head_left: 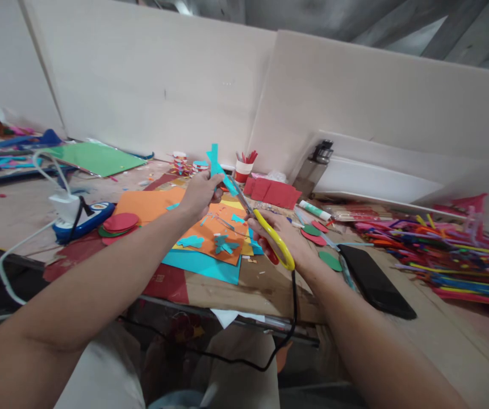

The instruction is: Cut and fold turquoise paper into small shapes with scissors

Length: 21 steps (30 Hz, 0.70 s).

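Observation:
My left hand [201, 193] pinches a turquoise paper piece [215, 162], holding it up above the table. Yellow-handled scissors [275, 238] are in my right hand [276, 227], their blades pointing up and left to the lower end of that paper. Whether the blades are closed around the paper is hard to make out. Below my hands lie orange paper sheets [150, 204], with turquoise cut-outs [226, 244] and small scraps on them. A turquoise sheet [210, 270] sticks out from under the orange one.
On the left are a blue power strip [84, 221] with a white plug, red paper circles [120, 222] and a green sheet [95, 158]. A cup of red sticks [245, 167] stands behind. To the right lie a glue stick [314, 211], black phone [376, 281] and colourful pipe cleaners [452, 244].

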Available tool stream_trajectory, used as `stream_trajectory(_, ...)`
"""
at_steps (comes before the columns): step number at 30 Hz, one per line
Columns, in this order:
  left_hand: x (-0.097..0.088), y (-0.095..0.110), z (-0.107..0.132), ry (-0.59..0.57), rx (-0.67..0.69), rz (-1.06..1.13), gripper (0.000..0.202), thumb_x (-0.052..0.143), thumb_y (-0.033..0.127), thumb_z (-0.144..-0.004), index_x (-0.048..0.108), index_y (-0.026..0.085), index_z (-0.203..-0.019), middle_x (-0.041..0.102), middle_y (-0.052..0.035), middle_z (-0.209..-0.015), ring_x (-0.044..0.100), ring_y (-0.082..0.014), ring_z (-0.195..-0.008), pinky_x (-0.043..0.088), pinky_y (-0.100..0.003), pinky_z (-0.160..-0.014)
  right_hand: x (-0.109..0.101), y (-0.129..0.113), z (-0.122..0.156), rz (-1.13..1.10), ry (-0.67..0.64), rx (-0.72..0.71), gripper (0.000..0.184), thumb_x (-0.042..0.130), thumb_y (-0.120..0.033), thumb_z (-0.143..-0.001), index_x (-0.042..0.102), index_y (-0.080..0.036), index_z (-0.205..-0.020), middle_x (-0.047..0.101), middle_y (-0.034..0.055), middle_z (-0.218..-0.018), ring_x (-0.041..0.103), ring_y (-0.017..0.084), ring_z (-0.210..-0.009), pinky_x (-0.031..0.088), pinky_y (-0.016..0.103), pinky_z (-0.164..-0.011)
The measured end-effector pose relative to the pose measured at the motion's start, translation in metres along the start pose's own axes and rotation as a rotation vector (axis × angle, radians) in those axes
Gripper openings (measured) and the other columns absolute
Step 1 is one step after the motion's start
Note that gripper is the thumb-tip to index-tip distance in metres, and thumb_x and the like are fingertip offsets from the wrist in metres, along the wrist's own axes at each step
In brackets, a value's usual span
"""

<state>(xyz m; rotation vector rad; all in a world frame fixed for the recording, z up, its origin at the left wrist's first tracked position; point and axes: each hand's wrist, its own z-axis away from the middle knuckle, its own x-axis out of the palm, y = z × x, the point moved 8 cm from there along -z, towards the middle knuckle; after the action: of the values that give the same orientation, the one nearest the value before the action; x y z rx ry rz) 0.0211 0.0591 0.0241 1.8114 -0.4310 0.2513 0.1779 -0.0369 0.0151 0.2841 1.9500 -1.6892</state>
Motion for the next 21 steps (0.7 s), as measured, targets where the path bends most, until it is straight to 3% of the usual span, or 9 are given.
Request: stream_trajectory(21, -0.0002, -0.0005, 0.0003, 0.006, 0.002, 0.013, 0.020, 0.056, 0.011, -0.084, 0.045, 0.017, -0.068, 0.049, 0.0050, -0.055, 0.038, -0.0022, -0.037, 0.021, -0.016, -0.039, -0.0001, -0.0021, 0.0008, 0.012, 0.011, -0.011, 0.034, 0.060, -0.053, -0.084, 0.057, -0.019, -0.086, 0.051, -0.0037, -0.061, 0.044, 0.007, -0.044, 0.036, 0.019, -0.039)
